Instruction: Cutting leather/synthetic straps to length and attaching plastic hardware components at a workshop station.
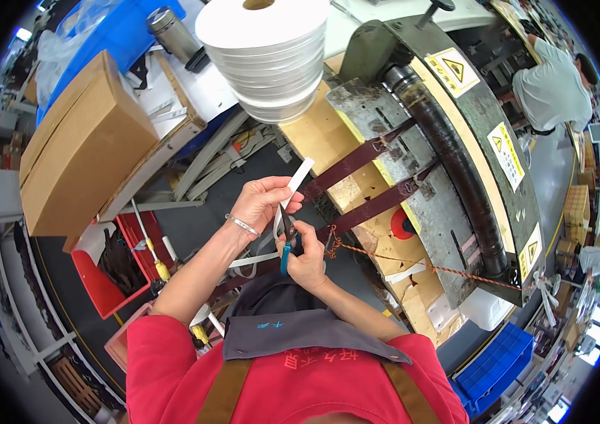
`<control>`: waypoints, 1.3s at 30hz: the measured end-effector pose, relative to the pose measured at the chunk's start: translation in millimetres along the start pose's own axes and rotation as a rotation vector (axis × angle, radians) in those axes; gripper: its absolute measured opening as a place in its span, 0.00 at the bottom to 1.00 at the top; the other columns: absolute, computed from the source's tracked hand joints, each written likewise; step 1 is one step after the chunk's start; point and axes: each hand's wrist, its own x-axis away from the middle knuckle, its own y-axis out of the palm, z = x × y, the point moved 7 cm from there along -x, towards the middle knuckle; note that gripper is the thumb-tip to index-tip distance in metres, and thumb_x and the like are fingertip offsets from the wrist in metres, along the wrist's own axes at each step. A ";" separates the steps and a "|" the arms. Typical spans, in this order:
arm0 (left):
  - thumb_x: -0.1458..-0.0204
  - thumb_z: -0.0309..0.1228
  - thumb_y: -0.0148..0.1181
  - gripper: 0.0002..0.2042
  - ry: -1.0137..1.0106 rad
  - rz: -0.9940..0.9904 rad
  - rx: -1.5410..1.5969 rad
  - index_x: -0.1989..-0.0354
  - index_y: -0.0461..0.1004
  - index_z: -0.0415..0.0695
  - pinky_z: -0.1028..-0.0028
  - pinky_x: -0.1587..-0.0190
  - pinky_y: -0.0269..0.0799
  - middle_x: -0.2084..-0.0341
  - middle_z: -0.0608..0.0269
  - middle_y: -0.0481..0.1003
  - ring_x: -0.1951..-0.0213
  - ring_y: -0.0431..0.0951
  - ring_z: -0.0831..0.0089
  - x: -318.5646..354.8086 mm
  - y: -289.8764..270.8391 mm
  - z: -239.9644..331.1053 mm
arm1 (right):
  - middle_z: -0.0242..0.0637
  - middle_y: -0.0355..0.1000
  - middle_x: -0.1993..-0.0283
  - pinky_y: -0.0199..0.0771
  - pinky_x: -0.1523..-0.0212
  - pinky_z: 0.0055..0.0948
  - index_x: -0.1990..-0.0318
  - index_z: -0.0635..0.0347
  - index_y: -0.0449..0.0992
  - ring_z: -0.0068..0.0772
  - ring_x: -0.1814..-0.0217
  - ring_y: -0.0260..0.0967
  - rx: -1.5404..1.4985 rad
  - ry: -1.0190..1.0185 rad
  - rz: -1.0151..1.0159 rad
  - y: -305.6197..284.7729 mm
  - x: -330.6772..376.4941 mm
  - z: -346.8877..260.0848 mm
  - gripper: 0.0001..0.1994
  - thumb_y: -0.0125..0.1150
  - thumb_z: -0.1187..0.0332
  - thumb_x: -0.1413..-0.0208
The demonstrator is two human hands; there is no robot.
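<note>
Left of the machine, a red bin holds a dark bundle, and farther up that side clear plastic lies at a blue bin. The wooden tray along the machine's left side contains a red disc; a blue crate sits by its near end. A bench well left of it bears a carton and a steel cup; a person stands beyond its right side. Left of the machine too, the left hand pinches a white strip, fingers nearly closed; the right hand grips blue-handled scissors, blades at the strip.
</note>
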 end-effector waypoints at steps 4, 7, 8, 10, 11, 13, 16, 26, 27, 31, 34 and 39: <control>0.55 0.24 0.57 0.11 -0.071 -0.063 -0.056 0.63 0.69 0.33 0.75 0.70 0.74 0.75 0.51 0.74 0.75 0.76 0.69 -21.2 24.6 -6.1 | 0.31 0.69 0.72 0.64 0.73 0.18 0.58 0.62 0.63 0.17 0.75 0.61 0.070 0.023 0.016 -16.3 1.1 1.0 0.20 0.62 0.77 0.61; 0.55 0.25 0.56 0.07 -0.056 -0.105 -0.113 0.68 0.70 0.35 0.77 0.73 0.73 0.78 0.53 0.74 0.78 0.75 0.71 -41.7 40.2 -10.8 | 0.32 0.69 0.68 0.65 0.69 0.18 0.55 0.63 0.61 0.18 0.71 0.63 -0.024 0.163 0.022 -35.6 9.3 4.4 0.22 0.63 0.75 0.58; 0.54 0.26 0.55 0.06 -0.045 -0.126 -0.134 0.69 0.70 0.36 0.78 0.74 0.72 0.78 0.54 0.74 0.79 0.75 0.72 -48.9 45.9 -12.4 | 0.32 0.68 0.68 0.65 0.68 0.18 0.53 0.63 0.61 0.17 0.70 0.63 -0.025 0.225 0.008 -44.4 11.2 6.2 0.22 0.61 0.74 0.56; 0.53 0.27 0.55 0.06 -0.044 -0.122 -0.144 0.71 0.70 0.37 0.79 0.77 0.70 0.81 0.56 0.73 0.81 0.73 0.74 -60.8 61.4 -15.8 | 0.30 0.66 0.69 0.64 0.67 0.17 0.52 0.63 0.61 0.16 0.70 0.62 -0.050 0.379 -0.057 -65.7 13.4 1.7 0.20 0.59 0.74 0.54; 0.53 0.28 0.55 0.06 -0.046 -0.105 -0.171 0.72 0.70 0.37 0.79 0.78 0.69 0.82 0.58 0.73 0.83 0.73 0.75 -67.1 65.2 -17.6 | 0.29 0.65 0.72 0.63 0.67 0.16 0.53 0.63 0.62 0.16 0.71 0.62 -0.056 0.384 -0.041 -74.3 13.3 -3.8 0.19 0.57 0.73 0.53; 0.54 0.31 0.56 0.08 -0.015 -0.068 -0.224 0.76 0.70 0.39 0.83 0.82 0.67 0.85 0.62 0.72 0.86 0.70 0.80 -76.2 75.8 -20.9 | 0.27 0.62 0.78 0.61 0.73 0.15 0.55 0.63 0.63 0.15 0.76 0.59 0.000 0.358 -0.044 -93.0 16.1 -10.4 0.16 0.56 0.70 0.52; 0.54 0.32 0.56 0.09 0.042 0.014 -0.303 0.77 0.70 0.39 0.83 0.82 0.66 0.86 0.63 0.71 0.85 0.70 0.81 -83.6 83.1 -17.6 | 0.27 0.59 0.84 0.58 0.80 0.16 0.57 0.62 0.64 0.14 0.82 0.56 -0.051 0.483 -0.045 -109.5 15.7 -25.3 0.15 0.53 0.67 0.51; 0.54 0.31 0.55 0.09 0.100 0.087 -0.370 0.82 0.68 0.40 0.84 0.83 0.63 0.88 0.65 0.69 0.87 0.67 0.82 -89.8 87.5 -12.1 | 0.28 0.58 0.84 0.55 0.86 0.18 0.54 0.60 0.60 0.17 0.85 0.54 -0.276 0.575 -0.068 -113.9 16.8 -32.5 0.16 0.42 0.60 0.47; 0.54 0.31 0.55 0.09 0.099 0.087 -0.372 0.82 0.68 0.40 0.84 0.83 0.63 0.88 0.65 0.69 0.87 0.67 0.82 -90.1 88.7 -11.3 | 0.29 0.58 0.82 0.54 0.86 0.18 0.53 0.60 0.58 0.17 0.85 0.54 -0.277 0.554 -0.078 -112.8 15.2 -32.5 0.18 0.40 0.57 0.45; 0.54 0.31 0.55 0.10 0.071 0.072 -0.402 0.83 0.67 0.40 0.83 0.87 0.61 0.89 0.64 0.69 0.90 0.66 0.81 -90.6 92.2 -8.2 | 0.30 0.60 0.77 0.56 0.88 0.15 0.49 0.58 0.55 0.16 0.86 0.55 -0.373 0.654 -0.222 -102.6 -4.5 -36.1 0.23 0.36 0.50 0.44; 0.54 0.31 0.55 0.10 0.058 0.071 -0.421 0.82 0.67 0.40 0.83 0.88 0.59 0.90 0.63 0.69 0.91 0.65 0.80 -90.1 92.0 -7.0 | 0.29 0.60 0.76 0.55 0.88 0.13 0.47 0.56 0.55 0.14 0.85 0.55 -0.473 0.676 -0.258 -97.8 -21.4 -38.7 0.24 0.37 0.49 0.44; 0.55 0.32 0.55 0.10 0.050 0.072 -0.433 0.83 0.67 0.40 0.83 0.88 0.60 0.90 0.63 0.68 0.90 0.64 0.82 -89.0 91.9 -6.6 | 0.27 0.60 0.74 0.51 0.89 0.13 0.44 0.55 0.55 0.13 0.85 0.55 -0.593 0.688 -0.248 -94.0 -36.7 -27.9 0.29 0.38 0.44 0.45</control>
